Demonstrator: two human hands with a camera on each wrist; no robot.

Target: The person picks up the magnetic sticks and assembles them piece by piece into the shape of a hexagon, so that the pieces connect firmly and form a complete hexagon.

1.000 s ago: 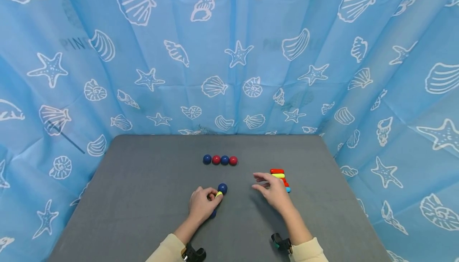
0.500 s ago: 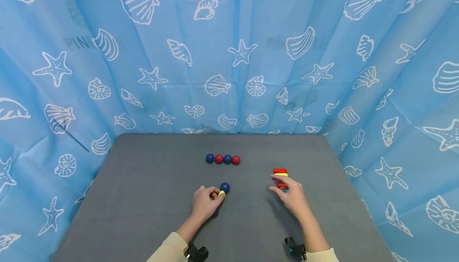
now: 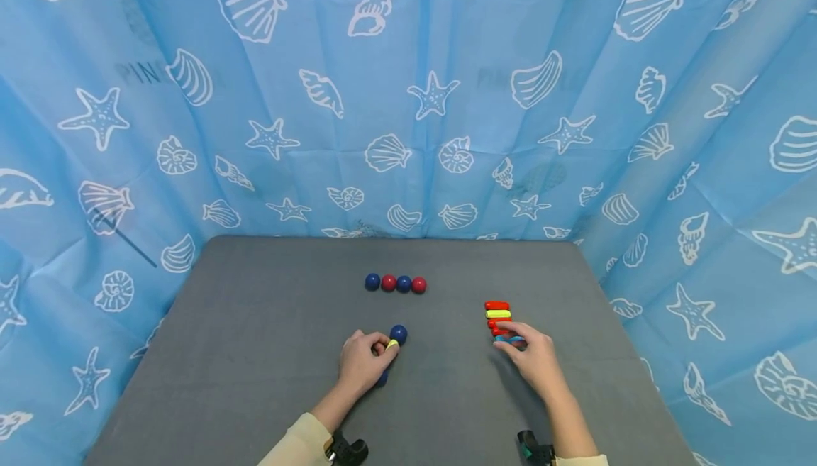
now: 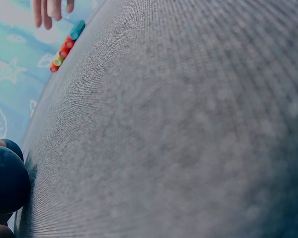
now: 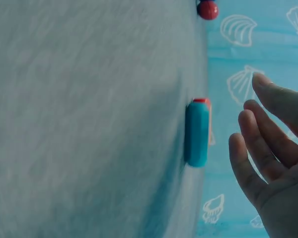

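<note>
The right hand [image 3: 532, 358] hovers, fingers loosely straight, over the teal bar [image 5: 197, 132], a smooth rounded capsule just beyond its fingertips, long axis crosswise. The left hand [image 3: 361, 363] pinches a small yellow piece [image 3: 391, 344] beside a glossy blue ball [image 3: 398, 334].

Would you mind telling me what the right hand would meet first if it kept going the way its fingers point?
Most likely the blue peg, nearest of the coloured pegs; the right hand has its fingertips just short of it.
</note>
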